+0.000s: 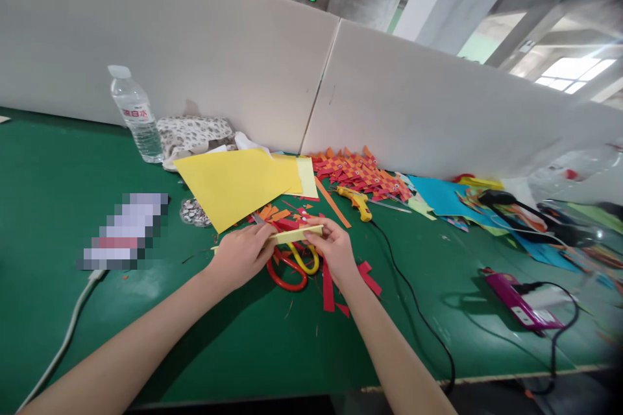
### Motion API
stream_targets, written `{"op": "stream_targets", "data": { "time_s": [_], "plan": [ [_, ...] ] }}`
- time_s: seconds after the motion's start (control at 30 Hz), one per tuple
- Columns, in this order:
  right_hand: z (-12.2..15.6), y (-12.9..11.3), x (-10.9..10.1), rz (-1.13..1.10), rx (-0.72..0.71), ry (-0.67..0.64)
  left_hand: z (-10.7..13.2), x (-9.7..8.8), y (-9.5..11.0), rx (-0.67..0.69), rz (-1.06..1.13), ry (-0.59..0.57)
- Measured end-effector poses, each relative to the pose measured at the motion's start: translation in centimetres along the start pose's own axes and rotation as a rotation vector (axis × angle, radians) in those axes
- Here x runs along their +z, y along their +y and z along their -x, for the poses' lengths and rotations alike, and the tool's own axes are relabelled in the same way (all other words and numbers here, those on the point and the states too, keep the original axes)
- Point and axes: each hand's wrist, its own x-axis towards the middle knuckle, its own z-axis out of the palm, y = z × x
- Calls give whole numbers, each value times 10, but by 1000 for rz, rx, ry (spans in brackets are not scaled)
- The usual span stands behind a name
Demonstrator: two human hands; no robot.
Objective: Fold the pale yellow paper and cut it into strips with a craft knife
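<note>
On the green felt-like worktop (58,181), head view: left hand (242,254) and right hand (332,248) each pinch one end of a narrow pale-yellow paper strip (296,233), fingers closed on it, strip held flat and roughly level just above the surface. Directly under the strip: scissors (291,266) with one red loop handle and one yellow, lying flat. Red paper strips (329,288), thin and rectangular, scattered beside the right wrist; small orange and red offcuts behind the hands. Large yellow paper sheet (233,185), smooth, one corner pointing at the hands, overlapping a paler sheet. Yellow glue gun (356,201) lies behind the right hand, black cord trailing toward the near edge. Pile of orange-red checkered woven paper pieces (363,172) against the white partition. Clear ribbed plastic water bottle (137,115) upright at back left, patterned cloth next to it. Cyan sheet (440,194) to the right; purple flat device (520,301) with black cable further right.
</note>
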Motion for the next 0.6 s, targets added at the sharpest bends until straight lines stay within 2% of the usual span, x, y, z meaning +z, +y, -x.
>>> {"op": "stream_targets", "data": {
  "time_s": [0.07, 0.13, 0.23, 0.3, 0.4, 0.6],
  "plan": [
    [1, 1, -2, 249, -204, 71, 0, 2, -2, 21, -39, 36],
    [2, 1, -3, 570, -477, 104, 0, 5, -4, 70, -92, 76],
    [6, -1, 0, 925, -772, 10, 1, 10, -9, 158, -151, 154],
    [8, -2, 2, 1046, -848, -94, 2, 14, -10, 210, -171, 189],
    [8, -3, 3, 1159, -897, -190, 2, 18, -11, 281, -180, 176],
    [5, 0, -2, 1287, -943, -225, 0, 18, -12, 311, -136, 148]
  ]
}}
